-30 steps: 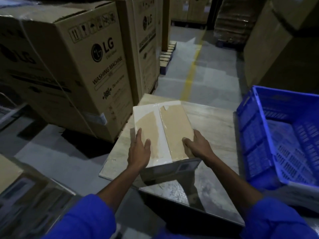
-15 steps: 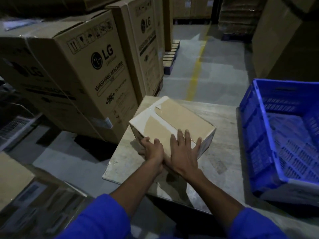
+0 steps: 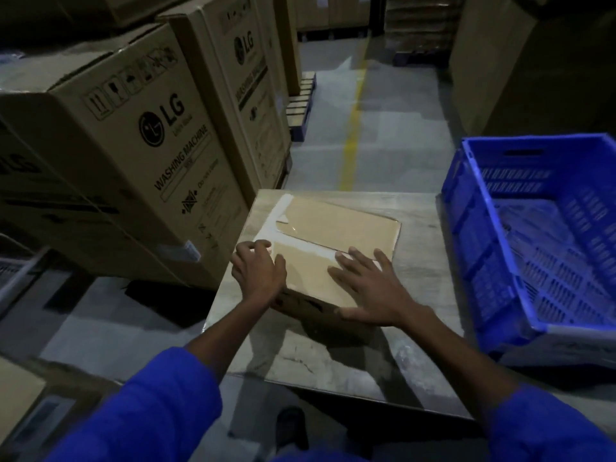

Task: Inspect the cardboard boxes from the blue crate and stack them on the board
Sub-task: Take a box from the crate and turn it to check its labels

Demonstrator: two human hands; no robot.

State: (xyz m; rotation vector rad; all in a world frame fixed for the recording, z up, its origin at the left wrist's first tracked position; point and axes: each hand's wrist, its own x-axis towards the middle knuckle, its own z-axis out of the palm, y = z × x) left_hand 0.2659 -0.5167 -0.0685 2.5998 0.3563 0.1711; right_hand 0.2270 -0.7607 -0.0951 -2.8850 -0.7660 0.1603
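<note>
A taped cardboard box (image 3: 333, 225) sits on the wooden board (image 3: 420, 261), towards its left side, with clear tape along the top seam. My left hand (image 3: 260, 271) rests on the box's near left corner, fingers curled over the edge. My right hand (image 3: 366, 285) lies flat on the top near the front right, fingers spread, thumb down along the front face. The blue crate (image 3: 493, 248) stands to the right of the board; the part of its inside that shows holds nothing.
Large LG washing-machine cartons (image 3: 133, 155) stand close on the left. More cartons (image 3: 520, 68) rise at the back right. A yellow floor line (image 3: 353, 128) runs down the aisle ahead. Another carton corner (image 3: 20, 401) shows at the lower left.
The box has been turned and set flat on the board. My hands, close together on it half a second ago, are now spread apart on its top.
</note>
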